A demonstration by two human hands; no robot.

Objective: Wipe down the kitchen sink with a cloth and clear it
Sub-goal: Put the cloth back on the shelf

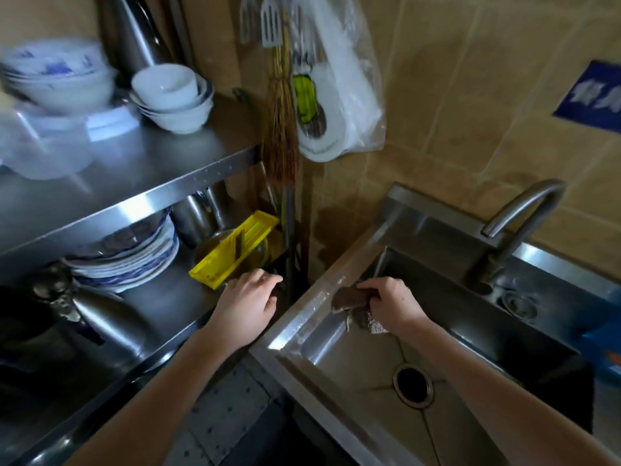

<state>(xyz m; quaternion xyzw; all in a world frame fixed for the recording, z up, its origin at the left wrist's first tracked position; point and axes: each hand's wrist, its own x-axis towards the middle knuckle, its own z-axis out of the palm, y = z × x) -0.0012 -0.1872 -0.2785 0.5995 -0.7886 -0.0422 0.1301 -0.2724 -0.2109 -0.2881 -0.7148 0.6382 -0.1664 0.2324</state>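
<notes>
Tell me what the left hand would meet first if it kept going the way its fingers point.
Probably the dark upright post at the shelf's corner: the left hand points right and away toward it. The yellow slicer sits just beside that line; depth is unclear.

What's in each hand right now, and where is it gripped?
The right hand grips a dark cloth by its right end, at the sink's left rim. The left hand holds nothing.

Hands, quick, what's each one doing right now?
Left hand: holding nothing, fingers curled loosely over the shelf edge.
Right hand: closed on the dark cloth at the sink rim.
</notes>
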